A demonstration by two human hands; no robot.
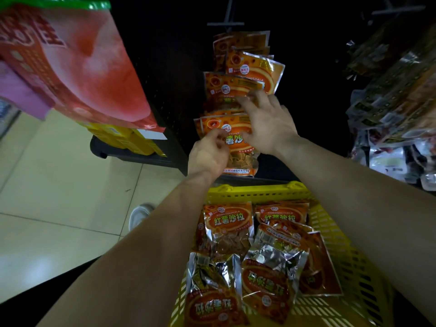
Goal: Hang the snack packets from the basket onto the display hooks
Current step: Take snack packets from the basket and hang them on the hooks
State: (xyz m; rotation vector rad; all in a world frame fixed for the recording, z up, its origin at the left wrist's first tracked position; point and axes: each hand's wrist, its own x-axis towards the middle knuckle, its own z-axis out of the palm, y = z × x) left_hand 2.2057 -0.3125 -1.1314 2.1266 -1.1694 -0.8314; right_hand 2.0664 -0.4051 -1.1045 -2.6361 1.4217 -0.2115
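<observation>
Several orange snack packets [247,74] hang in a column on display hooks against the dark panel. My left hand [208,152] pinches the front of the lowest hanging orange packet [238,147]. My right hand [266,121] lies with spread fingers over the packets just above it, touching their fronts; whether it grips one I cannot tell. Below my forearms a yellow basket [330,223] holds several more orange and silver packets [228,227], some upside down.
A large red bag [77,67] hangs close at the upper left. Dark foil packets [396,90] fill hooks on the right. Yellow boxes [127,138] sit on a low black shelf at the left. A pale tiled floor and a white shoe [139,214] show below.
</observation>
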